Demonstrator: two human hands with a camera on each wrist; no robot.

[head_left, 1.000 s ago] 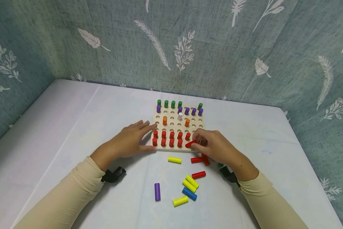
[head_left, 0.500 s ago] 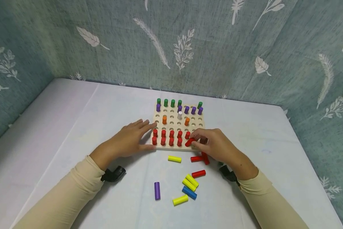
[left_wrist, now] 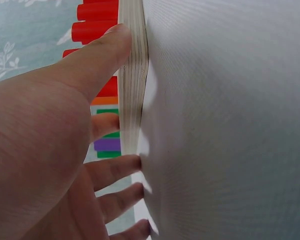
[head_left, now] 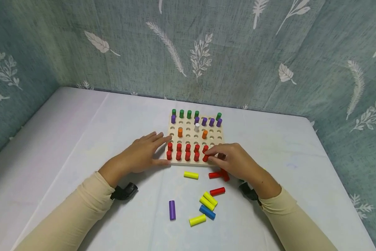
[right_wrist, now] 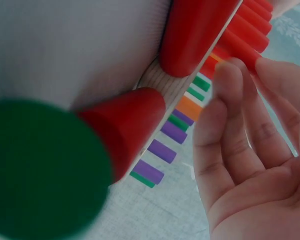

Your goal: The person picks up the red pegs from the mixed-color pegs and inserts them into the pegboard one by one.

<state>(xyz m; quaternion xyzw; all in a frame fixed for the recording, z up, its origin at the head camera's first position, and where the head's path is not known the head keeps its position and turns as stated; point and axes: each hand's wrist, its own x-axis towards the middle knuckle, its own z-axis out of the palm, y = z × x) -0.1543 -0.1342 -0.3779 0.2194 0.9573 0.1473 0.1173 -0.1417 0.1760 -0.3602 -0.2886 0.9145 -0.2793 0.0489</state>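
Observation:
A pale wooden pegboard (head_left: pixel 188 164) with rows of holes lies on the table. My left hand (head_left: pixel 140 153) rests against its left side with fingers spread, the thumb at the front left corner in the left wrist view. At the near right part of the board, my right hand (head_left: pixel 235 161) pinches a red peg (head_left: pixel 205 158) between thumb and fingertips. That peg stands almost upright at the fifth place of the front row. Several red pegs (head_left: pixel 188 156) stand to its left and in the row behind. Green pegs (head_left: pixel 189 114), purple pegs (head_left: pixel 204 121), orange pegs (head_left: pixel 179 132) and one white peg (head_left: pixel 197 127) fill other holes.
Loose on the white cloth in front lie red pegs (head_left: pixel 217 191), yellow pegs (head_left: pixel 197 220), a blue peg (head_left: pixel 207 212) and a purple peg (head_left: pixel 172 210). A green peg (right_wrist: pixel 45 170) looms close in the right wrist view. A leaf-patterned curtain (head_left: pixel 231 52) hangs behind the table.
The red peg in my right hand has gone from lying aslant to almost upright at the front row, with the hand shifting slightly left. My left hand has stayed put.

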